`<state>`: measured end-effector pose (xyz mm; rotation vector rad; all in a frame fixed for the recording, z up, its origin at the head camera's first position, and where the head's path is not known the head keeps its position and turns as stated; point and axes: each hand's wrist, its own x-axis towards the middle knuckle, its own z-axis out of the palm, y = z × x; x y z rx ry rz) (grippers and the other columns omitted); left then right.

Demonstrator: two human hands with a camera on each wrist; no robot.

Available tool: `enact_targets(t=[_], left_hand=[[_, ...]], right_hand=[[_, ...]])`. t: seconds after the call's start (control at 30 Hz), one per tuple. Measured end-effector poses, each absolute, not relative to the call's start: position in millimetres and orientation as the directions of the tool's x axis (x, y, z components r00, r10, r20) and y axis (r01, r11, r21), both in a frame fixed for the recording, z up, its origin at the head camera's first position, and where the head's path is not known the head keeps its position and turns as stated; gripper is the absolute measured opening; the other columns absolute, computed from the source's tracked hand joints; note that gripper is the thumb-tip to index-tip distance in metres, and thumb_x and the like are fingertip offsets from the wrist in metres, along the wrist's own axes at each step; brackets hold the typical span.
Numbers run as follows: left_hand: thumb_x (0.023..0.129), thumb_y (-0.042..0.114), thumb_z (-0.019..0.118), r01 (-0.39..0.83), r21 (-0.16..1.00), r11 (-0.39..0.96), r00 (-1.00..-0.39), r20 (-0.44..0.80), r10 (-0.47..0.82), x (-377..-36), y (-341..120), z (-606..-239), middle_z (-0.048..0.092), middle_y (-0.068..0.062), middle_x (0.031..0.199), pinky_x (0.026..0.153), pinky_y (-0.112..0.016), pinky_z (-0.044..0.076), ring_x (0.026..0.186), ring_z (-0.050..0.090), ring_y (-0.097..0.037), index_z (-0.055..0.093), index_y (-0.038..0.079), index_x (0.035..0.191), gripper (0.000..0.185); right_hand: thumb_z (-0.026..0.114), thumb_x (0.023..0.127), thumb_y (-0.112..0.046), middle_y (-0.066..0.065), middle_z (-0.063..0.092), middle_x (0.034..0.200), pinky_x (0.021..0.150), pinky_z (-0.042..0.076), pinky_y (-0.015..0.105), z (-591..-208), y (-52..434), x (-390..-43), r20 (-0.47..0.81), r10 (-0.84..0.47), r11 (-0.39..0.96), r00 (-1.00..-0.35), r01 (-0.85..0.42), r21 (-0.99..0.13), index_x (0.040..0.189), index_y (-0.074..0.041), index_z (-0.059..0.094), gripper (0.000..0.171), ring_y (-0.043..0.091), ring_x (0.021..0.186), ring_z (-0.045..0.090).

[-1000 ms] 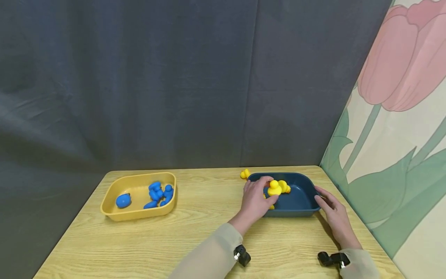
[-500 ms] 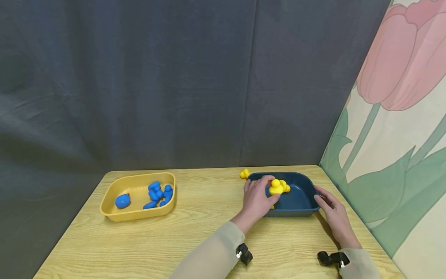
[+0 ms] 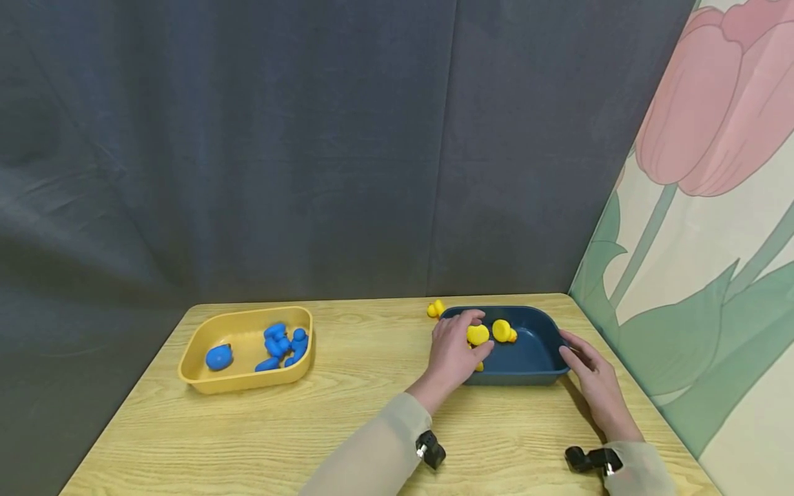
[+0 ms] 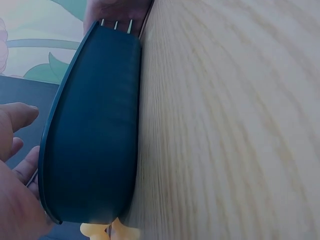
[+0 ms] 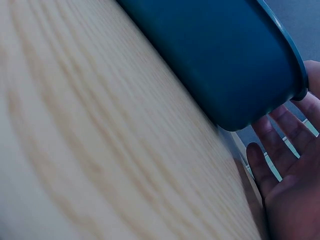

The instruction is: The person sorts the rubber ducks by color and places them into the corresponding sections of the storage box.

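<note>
My left hand (image 3: 451,348) is over the left end of a dark blue plastic tub (image 3: 527,379), thumb and fingers spread apart. Between them a round yellow rubber duck (image 3: 477,335) shows inside the tub, partly hidden. Another rubber duck (image 3: 503,331) lies beside it, and a bit of yellow shows below my thumb. In the left wrist view, the left hand (image 4: 17,175) is at the tub's rim, its fingers apart. My right hand (image 3: 598,386) holds the tub's right end, thumb at the rim and fingers against the outer wall (image 5: 240,65).
A yellow tub (image 3: 248,382) with several blue toys (image 3: 277,344) stands on the left of the wooden table (image 3: 248,441). Outside the dark tub's back left corner lies one rubber duck (image 3: 435,309). A dark curtain (image 3: 310,151) hangs behind, with a tulip-patterned wall at right.
The rubber duck in my left hand has gone down into the tub and left my fingertips. That hand has shifted slightly left. My right hand has stayed at the tub's end.
</note>
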<state>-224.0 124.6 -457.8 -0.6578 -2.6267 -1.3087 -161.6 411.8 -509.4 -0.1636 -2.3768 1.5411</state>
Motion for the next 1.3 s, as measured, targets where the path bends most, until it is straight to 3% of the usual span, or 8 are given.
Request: enact_targets(t=[0.53,1.0,1.3], left_hand=[[0.104,0.028,0.082,0.400,0.777,0.486,-0.915,0.313,0.254,-250,89,-458,0.069,0.005,0.140,0.114,-0.047,0.050,0.137,0.054,-0.024,0.061,0.020,0.154,0.054],[0.104,0.022,0.082,0.428,0.732,0.530,-0.903,0.373,0.215,-280,66,-453,0.068,-0.003,0.143,0.115,-0.048,0.048,0.134,0.058,-0.028,0.064,0.014,0.150,0.050],[0.105,0.020,0.079,0.396,0.707,0.586,-0.918,0.326,0.227,-302,61,-462,0.064,-0.006,0.149,0.118,-0.051,0.046,0.140,0.056,-0.031,0.063,0.015,0.152,0.050]], right_hand=[[0.059,0.116,-0.040,-0.005,0.052,0.160,0.095,0.039,0.003,-509,411,-163,0.182,0.257,0.433,-0.949,-0.055,-0.900,0.168,-0.010,0.048,0.061,-0.015,0.125,0.046],[0.059,0.116,-0.041,0.002,0.050,0.165,0.095,0.039,0.003,-511,412,-163,0.170,0.264,0.436,-0.949,-0.040,-0.899,0.169,-0.010,0.047,0.062,-0.014,0.126,0.045],[0.060,0.116,-0.037,-0.015,0.055,0.152,0.096,0.040,0.005,-510,412,-163,0.216,0.252,0.430,-0.943,-0.091,-0.898,0.166,-0.008,0.050,0.059,-0.014,0.125,0.048]])
